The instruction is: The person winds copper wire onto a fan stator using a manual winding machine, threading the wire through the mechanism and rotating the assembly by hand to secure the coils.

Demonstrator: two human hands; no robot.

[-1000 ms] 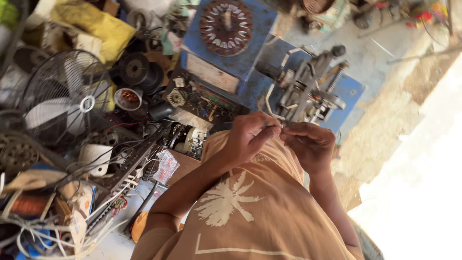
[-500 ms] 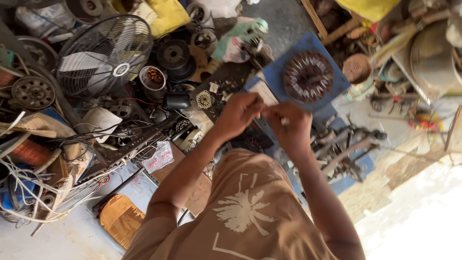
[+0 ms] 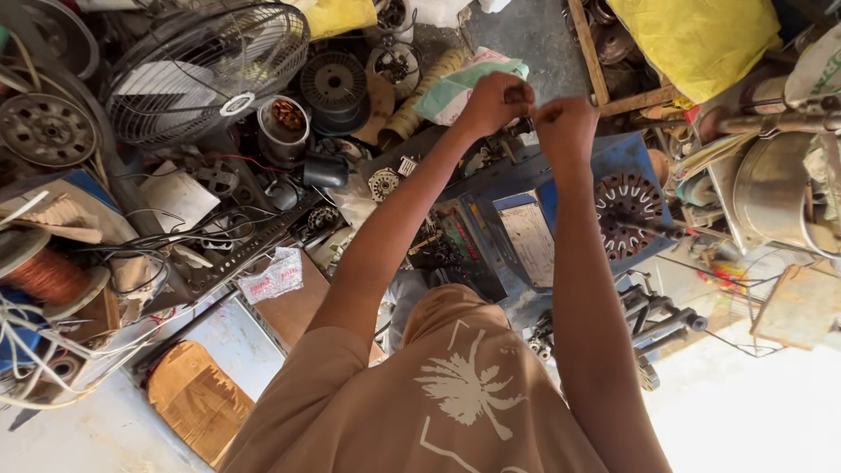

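Left hand (image 3: 492, 102) and right hand (image 3: 565, 127) raised close together, fingers curled tight, whatever they pinch too small to tell, blue winding machine (image 3: 561, 210) below them, fan guard (image 3: 206, 70) well left.

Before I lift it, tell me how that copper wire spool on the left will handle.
The spool probably feels heavy for its size, being packed with copper wire. Its round flanges suggest it could roll if laid on its side. Loose white cables lie close by and might snag it.
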